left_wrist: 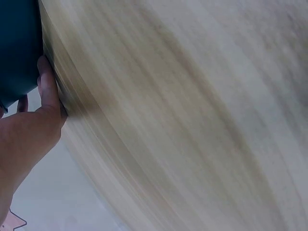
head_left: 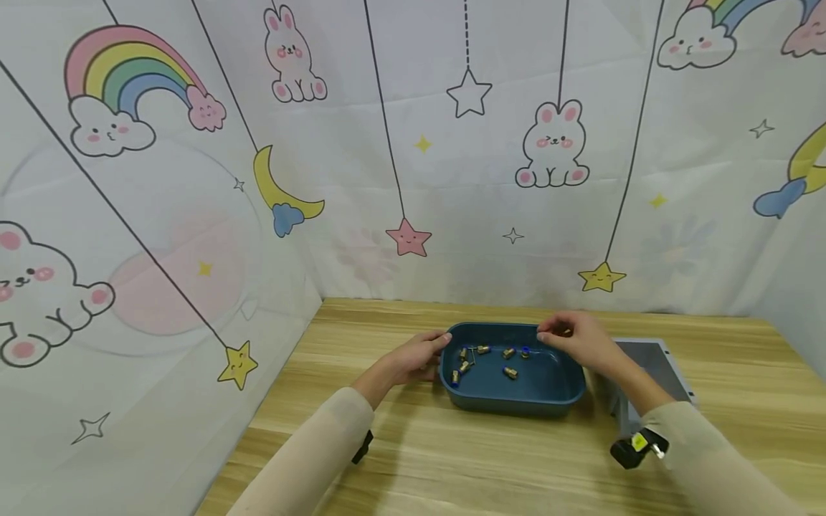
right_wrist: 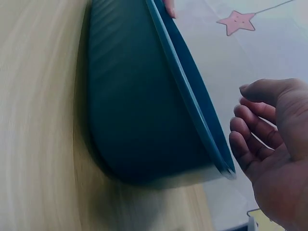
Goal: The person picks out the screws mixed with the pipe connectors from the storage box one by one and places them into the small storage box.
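Note:
On the wooden table sits a dark teal tray (head_left: 545, 376). Several small brass fittings (head_left: 510, 373), some with blue collars, are scattered inside it, mostly toward the left. My left hand (head_left: 419, 357) grips the tray's left end, with the thumb at the rim and the fingers lower along the outside wall. Over the far right corner hovers my right hand (head_left: 584, 344), fingers curled and thumb close to the index finger. In the right wrist view this hand (right_wrist: 274, 137) is just beyond the tray rim; I cannot tell whether a small piece is in its fingers.
A grey open box (head_left: 654, 362) stands right of the tray, partly behind my right forearm. Behind the table hangs a white cloth (head_left: 477, 179) printed with rabbits, stars and rainbows; another stretch of it runs along the left. Bare wood (head_left: 452, 459) lies in front of the tray.

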`<state>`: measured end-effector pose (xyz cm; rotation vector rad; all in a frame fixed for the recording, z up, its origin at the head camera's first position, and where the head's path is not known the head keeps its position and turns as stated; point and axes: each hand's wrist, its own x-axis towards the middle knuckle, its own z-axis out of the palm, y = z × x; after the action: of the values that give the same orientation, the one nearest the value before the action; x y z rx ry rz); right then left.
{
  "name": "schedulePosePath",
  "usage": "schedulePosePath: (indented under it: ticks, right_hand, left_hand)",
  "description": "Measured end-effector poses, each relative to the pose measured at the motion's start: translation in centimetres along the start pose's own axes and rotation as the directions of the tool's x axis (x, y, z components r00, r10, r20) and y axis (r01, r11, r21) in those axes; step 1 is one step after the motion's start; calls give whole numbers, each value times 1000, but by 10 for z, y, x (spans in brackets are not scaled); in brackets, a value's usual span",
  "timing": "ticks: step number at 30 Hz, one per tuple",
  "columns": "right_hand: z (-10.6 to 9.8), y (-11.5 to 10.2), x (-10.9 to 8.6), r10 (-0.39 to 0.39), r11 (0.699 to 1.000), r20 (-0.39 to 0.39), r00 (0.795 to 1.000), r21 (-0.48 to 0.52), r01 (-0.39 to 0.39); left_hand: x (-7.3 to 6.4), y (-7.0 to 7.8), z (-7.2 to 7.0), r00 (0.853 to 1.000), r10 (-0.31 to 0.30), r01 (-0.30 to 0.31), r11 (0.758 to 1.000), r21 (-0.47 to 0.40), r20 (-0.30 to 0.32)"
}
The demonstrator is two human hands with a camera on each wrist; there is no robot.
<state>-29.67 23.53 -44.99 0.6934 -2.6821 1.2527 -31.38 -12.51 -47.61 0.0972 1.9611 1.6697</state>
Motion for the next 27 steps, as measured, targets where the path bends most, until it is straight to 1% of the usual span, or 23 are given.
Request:
schedulePosePath:
  ticks: [4,8,14,18,22,27]
  right_hand:
    - [8,-3,1,1,998,5,1000,65,-1]
    - [14,-6,2,13,995,8,1000,95,-14]
    - [23,-7,7,38,995,14,999,93,-39]
    - [28,-9,13,60,993,21,998,97,-61]
    - [35,-12,19,55,992,16,998,110,-57]
    - [46,-15,25,45,991,9,999,125,-46]
  left_hand:
    - [0,0,0,1000,-8,8,1000,4,-7]
    - [0,0,0,1000,-16,16,1000,6,-14]
    - [0,0,0,1000,-10,10,1000,3,-14]
    - [1,-1,-1,1000,-7,8,1000,26,-17]
    - [1,-1,-1,1000,-1,2,999,50,-25]
    - [0,1,0,1000,1,-1,1000,14,-7]
